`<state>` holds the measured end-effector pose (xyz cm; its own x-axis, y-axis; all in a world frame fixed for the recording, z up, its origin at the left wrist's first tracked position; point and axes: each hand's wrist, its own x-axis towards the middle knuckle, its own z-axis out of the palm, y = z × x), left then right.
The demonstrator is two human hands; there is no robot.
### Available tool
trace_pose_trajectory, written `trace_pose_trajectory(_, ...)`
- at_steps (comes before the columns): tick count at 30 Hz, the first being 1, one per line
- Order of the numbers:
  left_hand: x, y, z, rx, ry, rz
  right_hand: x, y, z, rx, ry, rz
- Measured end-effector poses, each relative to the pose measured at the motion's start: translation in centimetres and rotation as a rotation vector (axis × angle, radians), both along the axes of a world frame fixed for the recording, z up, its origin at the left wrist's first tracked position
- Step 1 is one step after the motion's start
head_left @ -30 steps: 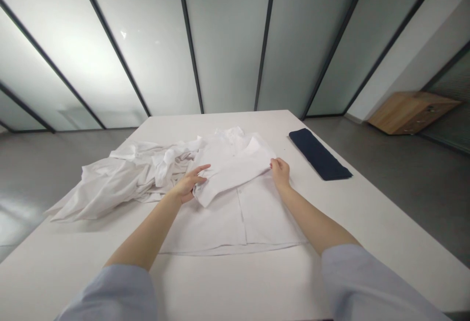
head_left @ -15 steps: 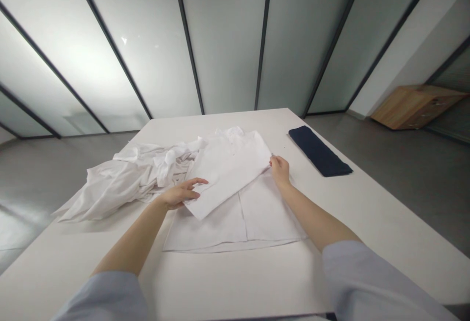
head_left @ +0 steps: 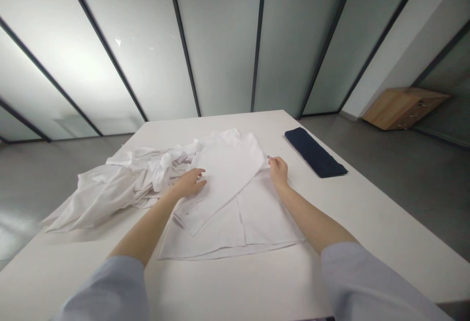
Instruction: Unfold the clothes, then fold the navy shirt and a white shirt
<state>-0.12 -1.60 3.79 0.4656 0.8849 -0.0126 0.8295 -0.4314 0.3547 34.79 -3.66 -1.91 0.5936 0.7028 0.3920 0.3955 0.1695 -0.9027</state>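
White shirt point(head_left: 264, 218) lies doubled over between the hands

The shirt is spread on the desk point(head_left: 235, 286) directly in front of the hands, its collar point(head_left: 225, 137) beyond them and its hem point(head_left: 227, 255) on the near side. A broad flap point(head_left: 220, 184) of the same white cloth crosses it diagonally, running between the hands. The left hand point(head_left: 189, 183) is open, palm down, with loosely spread fingers, resting at the flap's left edge. The right hand point(head_left: 278, 171) is curled closed, and its fingertips point(head_left: 273, 163) appear to pinch the shirt at the flap's upper right edge.

This hold suits the thin fabric: the open palm can smooth lightly while the pinch keeps the edge taut. Dragging the cloth could pull the placket point(head_left: 239, 220) out of line and wrinkle the flap's lower end.

Just past the left hand lies a crumpled white garment point(head_left: 117, 189). Beyond the right hand sits a folded navy cloth point(head_left: 315, 152), with pale blue sleeves point(head_left: 352, 282) nearer the camera on the right arm.
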Motion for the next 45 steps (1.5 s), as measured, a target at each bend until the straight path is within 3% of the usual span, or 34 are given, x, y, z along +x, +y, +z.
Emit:
trace_pose_trajectory(2,1.6,0.2,-1.2,0.054,0.035,-0.069,0.5,0.3,-0.2,-0.041,-0.063,-0.041)
trace_pose_trajectory(8,3.3,0.3,-4.2,0.106,0.167,-0.046,2.7,0.6,-0.4,-0.409,-0.479,-0.026)
trace_pose_trajectory(13,3.0,0.3,-4.6,0.117,0.207,-0.063,3.5,1.8,1.5,-0.659,-0.813,0.035)
trace_pose_trajectory(19,2.9,0.2,-4.8,0.145,0.203,-0.063,4.7,4.2,3.2,-0.672,-1.072,0.124)
trace_pose_trajectory(22,2.8,0.2,-4.8,0.146,0.249,-0.073,6.4,4.6,2.9,-0.678,-1.065,0.104)
trace_pose_trajectory(27,2.9,0.0,-4.8,0.157,0.293,-0.073,8.8,5.4,2.1,-0.723,-0.762,0.128)
trace_pose_trajectory(31,2.9,-0.1,-5.1,0.178,0.282,-0.077,9.3,7.3,2.6,-0.701,-0.62,0.155)
trace_pose_trajectory(37,2.9,-0.4,-5.1,0.19,0.291,-0.089,6.2,11.5,3.5,-0.708,-0.714,0.156)
trace_pose_trajectory(41,2.7,-0.4,-5.4,0.212,0.263,-0.092,3.0,13.5,2.6,-0.693,-0.935,0.21)
trace_pose_trajectory(45,2.6,-0.5,-5.6,0.224,0.244,-0.094,1.7,14.5,1.2,-0.787,-1.011,0.299)
